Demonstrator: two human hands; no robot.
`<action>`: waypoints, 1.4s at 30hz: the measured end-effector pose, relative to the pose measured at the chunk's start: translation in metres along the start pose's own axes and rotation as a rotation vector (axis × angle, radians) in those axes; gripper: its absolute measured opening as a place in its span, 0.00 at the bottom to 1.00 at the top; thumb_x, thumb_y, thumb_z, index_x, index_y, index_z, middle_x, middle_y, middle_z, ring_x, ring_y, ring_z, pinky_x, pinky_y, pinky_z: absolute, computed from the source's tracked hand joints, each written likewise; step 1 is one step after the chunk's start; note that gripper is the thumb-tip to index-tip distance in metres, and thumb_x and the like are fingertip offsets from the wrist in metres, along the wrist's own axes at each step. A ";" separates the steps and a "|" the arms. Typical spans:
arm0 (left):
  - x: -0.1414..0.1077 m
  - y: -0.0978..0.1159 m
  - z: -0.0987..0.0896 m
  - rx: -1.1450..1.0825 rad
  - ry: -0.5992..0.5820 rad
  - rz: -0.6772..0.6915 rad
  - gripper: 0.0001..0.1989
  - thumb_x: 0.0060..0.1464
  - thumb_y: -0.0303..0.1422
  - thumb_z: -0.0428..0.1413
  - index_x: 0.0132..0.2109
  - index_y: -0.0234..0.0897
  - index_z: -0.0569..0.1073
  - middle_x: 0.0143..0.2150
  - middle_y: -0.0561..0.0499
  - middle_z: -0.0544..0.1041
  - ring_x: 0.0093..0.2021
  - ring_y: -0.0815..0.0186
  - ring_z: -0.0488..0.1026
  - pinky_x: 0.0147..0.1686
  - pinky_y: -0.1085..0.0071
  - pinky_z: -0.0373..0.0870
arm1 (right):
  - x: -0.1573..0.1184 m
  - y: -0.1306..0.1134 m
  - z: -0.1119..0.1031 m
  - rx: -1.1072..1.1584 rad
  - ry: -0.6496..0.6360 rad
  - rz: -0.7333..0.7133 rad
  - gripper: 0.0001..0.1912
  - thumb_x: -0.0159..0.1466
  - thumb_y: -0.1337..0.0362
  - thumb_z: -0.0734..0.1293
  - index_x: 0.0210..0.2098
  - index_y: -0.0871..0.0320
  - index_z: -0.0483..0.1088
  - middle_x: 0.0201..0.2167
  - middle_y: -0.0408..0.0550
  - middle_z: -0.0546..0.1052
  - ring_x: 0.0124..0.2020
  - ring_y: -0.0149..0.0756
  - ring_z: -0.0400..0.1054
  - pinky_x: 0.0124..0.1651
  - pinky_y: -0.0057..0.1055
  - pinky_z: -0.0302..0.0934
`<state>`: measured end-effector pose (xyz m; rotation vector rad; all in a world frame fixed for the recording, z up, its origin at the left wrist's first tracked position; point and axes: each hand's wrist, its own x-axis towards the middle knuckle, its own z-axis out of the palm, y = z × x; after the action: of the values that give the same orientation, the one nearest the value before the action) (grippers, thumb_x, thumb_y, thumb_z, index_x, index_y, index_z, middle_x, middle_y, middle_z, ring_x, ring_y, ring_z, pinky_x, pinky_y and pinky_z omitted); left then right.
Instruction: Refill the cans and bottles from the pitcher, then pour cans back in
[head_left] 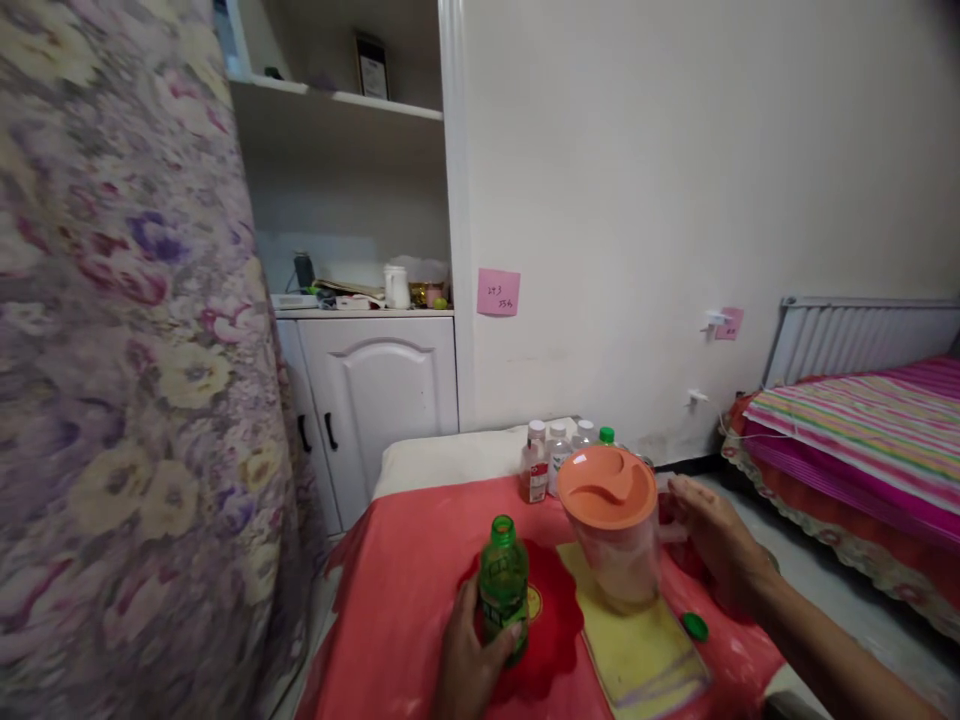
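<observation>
My left hand (472, 655) is wrapped round a green bottle (504, 580) with no cap on it, held upright over a red scalloped plate (559, 640). To its right a clear pitcher (619, 560) with an orange lid (609, 487) stands on a yellow cloth or pad (645, 660), with some liquid low inside. My right hand (709, 530) is at the pitcher's handle, its fingers bent; what they close on is partly hidden. A green cap (694, 627) lies to the right of the yellow pad.
Several bottles, among them a red-labelled one (535, 465), stand at the back of the table behind the pitcher. The red tablecloth (405, 570) covers the table. A floral curtain (142, 350) hangs at the left, and a bed (862, 430) is at the right.
</observation>
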<state>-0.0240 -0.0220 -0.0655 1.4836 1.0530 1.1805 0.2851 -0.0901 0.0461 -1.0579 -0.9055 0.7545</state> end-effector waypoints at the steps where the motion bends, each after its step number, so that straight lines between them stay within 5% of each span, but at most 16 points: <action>1: 0.000 0.001 0.001 -0.001 0.001 0.009 0.33 0.37 0.35 0.64 0.55 0.36 0.70 0.54 0.41 0.78 0.56 0.48 0.73 0.57 0.57 0.68 | 0.002 -0.007 0.001 0.001 -0.021 0.005 0.16 0.59 0.48 0.72 0.29 0.55 0.72 0.25 0.45 0.74 0.24 0.35 0.64 0.26 0.30 0.58; 7: -0.003 0.005 0.002 -0.040 -0.006 0.045 0.32 0.38 0.35 0.64 0.54 0.35 0.72 0.53 0.41 0.79 0.54 0.47 0.74 0.55 0.56 0.69 | 0.016 -0.046 0.013 -0.260 -0.118 -0.056 0.24 0.58 0.44 0.71 0.20 0.54 0.64 0.17 0.40 0.63 0.20 0.32 0.55 0.24 0.30 0.50; 17: -0.005 -0.003 0.003 -0.037 -0.034 0.080 0.32 0.38 0.32 0.62 0.55 0.35 0.72 0.52 0.40 0.78 0.54 0.46 0.73 0.56 0.55 0.68 | 0.029 -0.081 0.044 -0.502 -0.257 -0.156 0.23 0.57 0.43 0.70 0.22 0.56 0.68 0.17 0.38 0.64 0.20 0.29 0.56 0.23 0.27 0.53; 27: -0.006 0.000 0.003 -0.030 -0.025 0.089 0.32 0.37 0.31 0.61 0.54 0.34 0.72 0.52 0.40 0.78 0.53 0.47 0.73 0.55 0.56 0.67 | 0.042 -0.100 0.072 -0.639 -0.381 -0.261 0.23 0.58 0.43 0.69 0.22 0.57 0.69 0.18 0.37 0.60 0.21 0.28 0.53 0.23 0.26 0.48; 42: -0.008 -0.002 0.004 -0.020 -0.035 0.052 0.31 0.36 0.27 0.61 0.53 0.36 0.73 0.50 0.42 0.78 0.53 0.48 0.73 0.54 0.58 0.67 | 0.055 -0.103 0.071 -0.733 -0.499 -0.334 0.23 0.60 0.45 0.69 0.22 0.57 0.66 0.21 0.37 0.61 0.25 0.30 0.55 0.27 0.28 0.49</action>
<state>-0.0211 -0.0296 -0.0694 1.5190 0.9810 1.1937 0.2546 -0.0474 0.1720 -1.3172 -1.8270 0.3998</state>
